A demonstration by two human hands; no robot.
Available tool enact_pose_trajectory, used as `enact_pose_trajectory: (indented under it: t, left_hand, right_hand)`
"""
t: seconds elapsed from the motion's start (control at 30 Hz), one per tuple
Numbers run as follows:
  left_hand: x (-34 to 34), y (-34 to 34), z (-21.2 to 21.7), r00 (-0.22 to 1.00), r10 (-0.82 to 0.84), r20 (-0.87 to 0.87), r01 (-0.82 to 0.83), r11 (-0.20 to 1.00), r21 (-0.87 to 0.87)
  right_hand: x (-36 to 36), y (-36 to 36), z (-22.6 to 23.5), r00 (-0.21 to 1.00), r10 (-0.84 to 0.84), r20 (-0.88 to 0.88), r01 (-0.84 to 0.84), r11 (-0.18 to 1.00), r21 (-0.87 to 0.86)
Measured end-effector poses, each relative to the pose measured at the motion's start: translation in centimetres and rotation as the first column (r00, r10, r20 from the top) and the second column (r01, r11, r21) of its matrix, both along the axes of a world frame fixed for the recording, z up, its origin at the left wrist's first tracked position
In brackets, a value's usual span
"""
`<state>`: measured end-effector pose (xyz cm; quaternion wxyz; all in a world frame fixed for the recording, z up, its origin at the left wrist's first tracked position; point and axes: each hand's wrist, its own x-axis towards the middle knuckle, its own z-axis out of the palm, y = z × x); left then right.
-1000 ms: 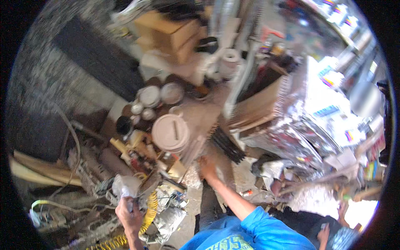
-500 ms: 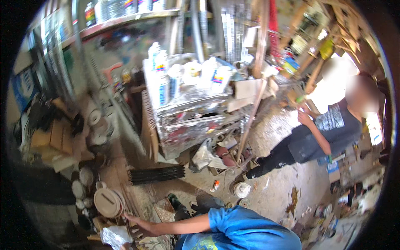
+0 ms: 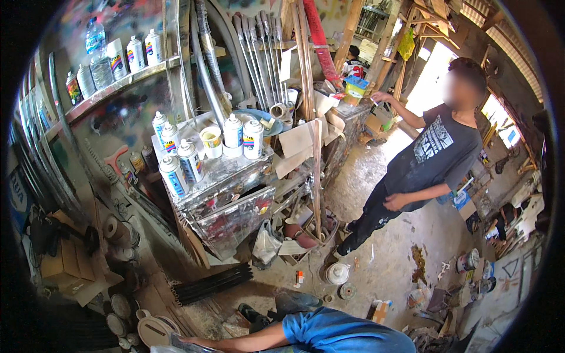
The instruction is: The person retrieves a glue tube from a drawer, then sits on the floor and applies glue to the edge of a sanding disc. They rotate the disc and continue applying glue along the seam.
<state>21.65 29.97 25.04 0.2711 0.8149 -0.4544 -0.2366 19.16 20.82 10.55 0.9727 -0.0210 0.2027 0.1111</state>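
Observation:
My right hand reaches left from a blue sleeve, low in the picture. Its fingers come near the rim of a round tan container with a dark slot in its top. A crumpled greyish sheet lies at the lower edge beside that hand. The picture's lower edge cuts off part of the hand, so what its fingers hold is hidden. My left hand does not show.
Spray cans stand on a paint-spattered cabinet. Black strips lie on the floor near a white lidded tub. A co-worker stands at right, one arm stretched toward a yellow-and-blue container. Cardboard boxes sit at left.
The view has shifted, and my right hand now shows lower, with its previously spread fingers less visible. The co-worker's hands have separated; one arm now stretches out.

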Motion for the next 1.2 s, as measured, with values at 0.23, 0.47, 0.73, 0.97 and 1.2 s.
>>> enact_pose_trajectory:
  t: [0.23, 0.47, 0.73, 0.97, 1.2]
  left_hand:
    - [0.2, -1.8, -0.4, 0.999, -0.048, 0.002, 0.048, 0.999, -0.011]
    - [0.2, -3.7, -0.6, 0.994, -0.107, -0.004, 0.107, 0.994, -0.022]
    - [0.7, -4.8, -1.0, 0.988, -0.154, -0.009, 0.154, 0.987, -0.053]
    - [0.4, -7.8, -0.7, 0.982, -0.19, -0.025, 0.187, 0.978, -0.088]
    - [1.4, -7.6, -1.8, 0.987, -0.158, 0.026, 0.16, 0.981, -0.109]
  right_hand:
    - [-0.5, -0.9, 0.1, 0.999, -0.042, 0.009, 0.043, 0.999, -0.017]
    - [-1.0, -2.8, 0.3, 0.995, -0.101, 0.013, 0.102, 0.993, -0.065]
    - [-1.2, -3.9, 0.6, 0.99, -0.136, 0.026, 0.138, 0.983, -0.119]
    - [-2.4, -8.0, 1.6, 0.984, -0.178, 0.002, 0.169, 0.933, -0.319]
    - [-1.3, -6.2, 1.2, 0.988, -0.124, 0.087, 0.145, 0.942, -0.303]
